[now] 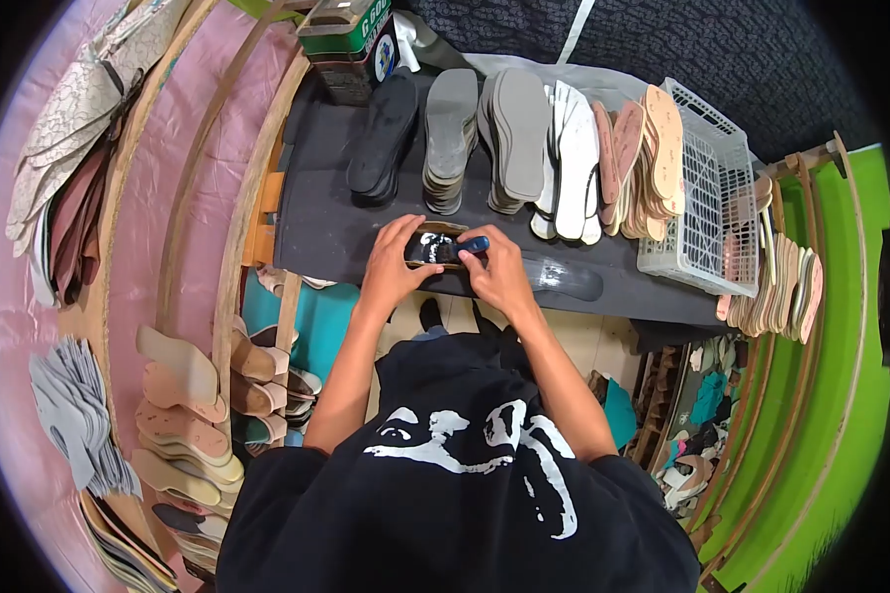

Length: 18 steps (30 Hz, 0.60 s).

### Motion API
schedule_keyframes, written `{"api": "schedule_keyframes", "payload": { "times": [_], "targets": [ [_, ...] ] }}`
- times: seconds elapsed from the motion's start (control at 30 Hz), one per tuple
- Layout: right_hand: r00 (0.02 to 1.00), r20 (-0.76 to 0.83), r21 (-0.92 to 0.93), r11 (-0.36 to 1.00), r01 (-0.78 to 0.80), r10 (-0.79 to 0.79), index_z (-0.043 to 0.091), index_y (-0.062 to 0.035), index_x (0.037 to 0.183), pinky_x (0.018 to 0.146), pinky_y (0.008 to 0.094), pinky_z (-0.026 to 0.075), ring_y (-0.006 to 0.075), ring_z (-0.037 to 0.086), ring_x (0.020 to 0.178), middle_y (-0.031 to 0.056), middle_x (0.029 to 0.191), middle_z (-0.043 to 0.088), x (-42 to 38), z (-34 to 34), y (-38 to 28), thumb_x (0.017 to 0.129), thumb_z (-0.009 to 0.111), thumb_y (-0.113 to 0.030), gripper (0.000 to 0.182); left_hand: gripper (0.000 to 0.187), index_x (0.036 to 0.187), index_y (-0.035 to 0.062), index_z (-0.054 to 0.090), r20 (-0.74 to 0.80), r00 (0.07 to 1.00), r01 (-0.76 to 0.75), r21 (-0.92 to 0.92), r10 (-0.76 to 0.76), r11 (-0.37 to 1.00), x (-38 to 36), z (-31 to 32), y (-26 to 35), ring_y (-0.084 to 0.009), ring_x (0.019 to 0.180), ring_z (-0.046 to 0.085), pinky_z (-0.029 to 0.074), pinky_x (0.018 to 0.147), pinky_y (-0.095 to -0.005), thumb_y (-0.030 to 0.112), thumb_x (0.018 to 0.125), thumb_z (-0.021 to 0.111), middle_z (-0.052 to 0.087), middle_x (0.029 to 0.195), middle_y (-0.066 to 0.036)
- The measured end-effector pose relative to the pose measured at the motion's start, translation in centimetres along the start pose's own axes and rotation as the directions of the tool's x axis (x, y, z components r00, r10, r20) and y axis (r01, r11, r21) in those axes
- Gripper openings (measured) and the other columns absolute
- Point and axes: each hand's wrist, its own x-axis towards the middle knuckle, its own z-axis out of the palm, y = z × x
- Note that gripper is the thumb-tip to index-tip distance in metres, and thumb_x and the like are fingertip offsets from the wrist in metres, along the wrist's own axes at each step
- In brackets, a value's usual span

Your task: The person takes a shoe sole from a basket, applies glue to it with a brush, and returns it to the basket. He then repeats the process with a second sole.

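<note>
At the front edge of the black-covered table, my left hand (398, 259) is closed round the left side of a dark shoe piece (426, 249) with a tan edge. White shiny streaks show on the piece's dark surface. My right hand (499, 269) pinches a short blue-handled tool (473, 244) over the right end of the piece; the tool's working end is hidden. Just right of my right hand lies a flat black sole (564, 278) with a glossy patch, along the table's edge.
Stacks of black soles (384, 138), grey soles (517, 133), white insoles (571, 163) and tan insoles (663, 148) line the table's back. A white plastic basket (697, 265) stands at right, a green-and-black can (348, 49) at back left. Racks with shoe parts flank both sides.
</note>
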Motion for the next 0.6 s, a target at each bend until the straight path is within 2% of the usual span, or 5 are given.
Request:
{"api": "schedule_keyframes", "payload": {
  "times": [0.27, 0.33, 0.37, 0.47, 0.6],
  "targets": [
    [0.979, -0.149, 0.089, 0.984, 0.152, -0.138, 0.074, 0.0021, 0.11, 0.089, 0.0415, 0.057, 0.0386, 0.073, 0.101, 0.0179, 0.109, 0.073, -0.3, -0.8, -2.1, 0.091, 0.075, 0.0, 0.019, 0.088, 0.149, 0.0042, 0.063, 0.02, 1.0, -0.006, -0.025, 0.006, 1.0, 0.0, -0.4, 0.0, -0.0372, 0.143, 0.057, 0.046, 0.12, -0.0466, 0.022, 0.07, 0.1, 0.062, 0.153, -0.016],
    [0.991, -0.004, 0.026, 0.99, 0.136, -0.136, 0.074, 0.0022, 0.108, 0.087, 0.0398, 0.057, 0.038, 0.073, 0.1, 0.0179, 0.107, 0.073, -1.0, -1.2, -2.1, 0.09, 0.075, 0.0, 0.018, 0.087, 0.148, 0.005, 0.064, -0.016, 0.999, -0.033, -0.036, 0.033, 0.999, 0.0, 0.0, -0.7, -0.0361, 0.142, 0.059, 0.048, 0.119, -0.0456, 0.02, 0.07, 0.1, 0.064, 0.152, -0.015],
    [0.977, -0.097, 0.059, 0.979, 0.196, -0.19, 0.073, 0.0022, 0.108, 0.085, 0.0388, 0.057, 0.0378, 0.073, 0.098, 0.0185, 0.106, 0.072, -1.2, -1.0, -1.7, 0.09, 0.075, 0.0, 0.018, 0.087, 0.148, 0.0055, 0.065, -0.037, 0.998, -0.045, -0.015, 0.044, 0.999, 0.0, 0.2, -0.9, -0.0357, 0.14, 0.061, 0.049, 0.118, -0.0452, 0.019, 0.069, 0.1, 0.065, 0.151, -0.014],
    [0.995, -0.096, 0.065, 0.998, 0.011, -0.005, 0.073, 0.0029, 0.107, 0.085, 0.04, 0.057, 0.0391, 0.072, 0.094, 0.019, 0.105, 0.071, -1.5, -2.0, -2.8, 0.09, 0.074, 0.001, 0.017, 0.088, 0.149, 0.0054, 0.064, -0.036, 0.999, -0.038, -0.043, 0.036, 0.998, -0.1, 0.3, -0.7, -0.037, 0.139, 0.061, 0.05, 0.117, -0.0461, 0.017, 0.069, 0.1, 0.064, 0.152, -0.015],
    [0.964, -0.254, 0.246, 0.969, -0.018, 0.083, 0.073, 0.0018, 0.107, 0.076, 0.0324, 0.055, 0.0199, 0.071, 0.086, 0.01, 0.102, 0.072, -3.0, -3.3, -2.2, 0.097, 0.074, -0.004, 0.012, 0.089, 0.149, 0.0069, 0.063, -0.047, 0.997, -0.054, 0.017, 0.055, 0.998, -0.3, 0.3, 0.1, -0.0387, 0.143, 0.057, 0.046, 0.121, -0.048, 0.02, 0.07, 0.1, 0.061, 0.155, -0.015]
  ]
}}
